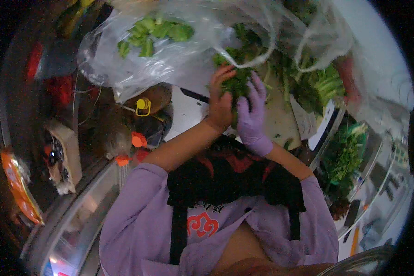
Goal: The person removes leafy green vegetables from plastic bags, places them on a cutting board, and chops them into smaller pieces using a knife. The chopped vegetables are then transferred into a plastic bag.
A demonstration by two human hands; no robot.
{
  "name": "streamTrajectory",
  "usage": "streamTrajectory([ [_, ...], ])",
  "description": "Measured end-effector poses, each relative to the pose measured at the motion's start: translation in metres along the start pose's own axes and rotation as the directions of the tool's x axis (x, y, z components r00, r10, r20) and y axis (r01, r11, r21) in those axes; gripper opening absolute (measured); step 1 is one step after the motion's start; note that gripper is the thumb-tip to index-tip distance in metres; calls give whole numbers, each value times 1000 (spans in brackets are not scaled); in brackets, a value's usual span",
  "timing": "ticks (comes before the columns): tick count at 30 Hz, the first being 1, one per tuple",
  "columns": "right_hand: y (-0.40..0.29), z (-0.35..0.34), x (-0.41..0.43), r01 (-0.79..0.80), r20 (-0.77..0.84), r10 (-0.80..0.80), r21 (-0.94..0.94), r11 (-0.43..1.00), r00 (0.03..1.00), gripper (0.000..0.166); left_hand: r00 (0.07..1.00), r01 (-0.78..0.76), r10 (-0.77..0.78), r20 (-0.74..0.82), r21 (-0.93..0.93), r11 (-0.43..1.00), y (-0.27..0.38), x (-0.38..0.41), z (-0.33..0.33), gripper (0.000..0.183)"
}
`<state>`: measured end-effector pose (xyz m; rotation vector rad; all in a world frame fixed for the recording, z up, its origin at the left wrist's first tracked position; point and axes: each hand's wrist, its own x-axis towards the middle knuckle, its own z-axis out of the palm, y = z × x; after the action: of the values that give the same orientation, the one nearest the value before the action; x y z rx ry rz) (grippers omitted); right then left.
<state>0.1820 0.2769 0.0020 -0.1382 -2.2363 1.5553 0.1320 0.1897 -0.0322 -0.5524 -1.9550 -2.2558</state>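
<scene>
Chopped-looking leafy greens (239,81) lie between my two hands, over a cutting board (283,117). My left hand (222,96), bare, presses against them from the left side with its fingers pointing away from me. On the other side, my right hand (253,110), in a thin purple glove, cups the same greens. A clear plastic bag (151,70) with loose green leaves (158,32) in or under it spreads at the upper left. More leafy stalks (296,82) are heaped to the right of my hands, partly behind the bag's handles.
Bottles with a yellow cap (143,104) and an orange-red cap (138,139) stand left of my forearm. A cardboard box (67,155) and an orange packet (19,186) are farther left. Green herbs in a green basket (348,155) sit at the right.
</scene>
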Motion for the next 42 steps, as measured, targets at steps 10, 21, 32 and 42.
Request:
streamTrajectory([
  [10,-42,212,154,125,468,-201,190,974,861,39,737,-74,-310,-601,-528,846,-8,125,-182,39],
  [21,69,148,197,328,609,13,-445,833,793,36,891,-284,-334,306,952,115,15,40,-242,43],
  [32,-4,83,179,620,709,326,-705,344,625,39,903,-429,147,403,848,310,65,112,-241,7],
  [42,2,-42,71,406,567,-160,-340,848,808,30,869,-357,-100,484,755,550,-3,-25,-191,44],
])
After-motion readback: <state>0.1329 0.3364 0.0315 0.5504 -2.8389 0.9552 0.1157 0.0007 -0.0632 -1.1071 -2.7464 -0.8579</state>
